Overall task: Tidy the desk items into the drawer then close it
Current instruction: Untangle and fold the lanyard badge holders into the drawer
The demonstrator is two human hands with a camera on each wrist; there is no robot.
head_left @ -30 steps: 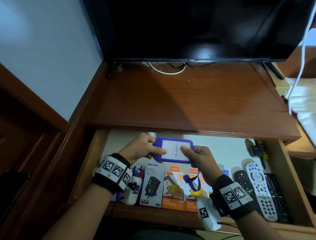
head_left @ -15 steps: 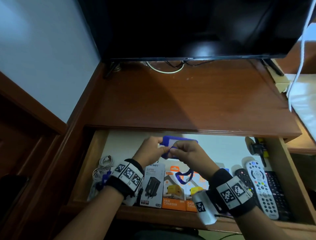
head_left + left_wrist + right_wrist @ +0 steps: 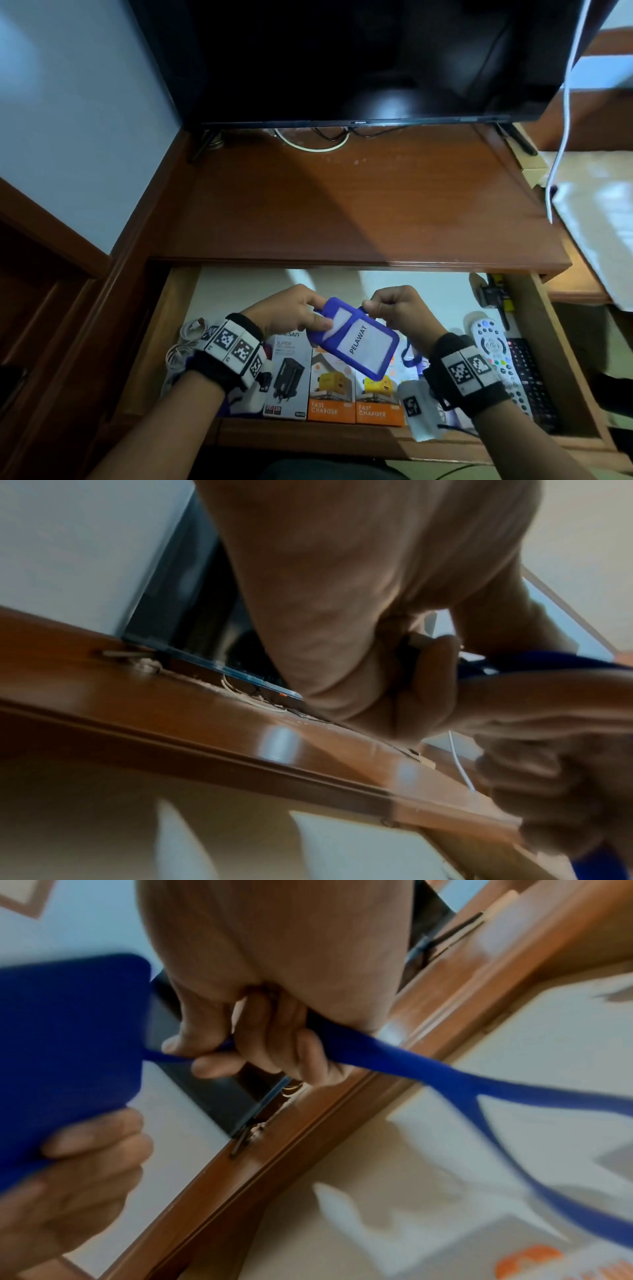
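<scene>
Both hands are held over the open drawer (image 3: pixel 561 370): the left hand (image 3: pixel 294 315) is pinched on a blue badge holder (image 3: pixel 356 342) (card reading PELAWAT), while its blue lanyard (image 3: pixel 404 1056) is gripped in the right hand (image 3: pixel 400 313). Charger boxes (image 3: pixel 332 387) and remotes (image 3: pixel 496 356) are seen beneath.

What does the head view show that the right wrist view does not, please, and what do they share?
Only the head view shows the badge holder's PELAWAT card, the charger boxes and the remotes in the drawer. Only the right wrist view shows the blue lanyard running through the right hand and its plain back. Both show the left hand gripping the holder.
</scene>
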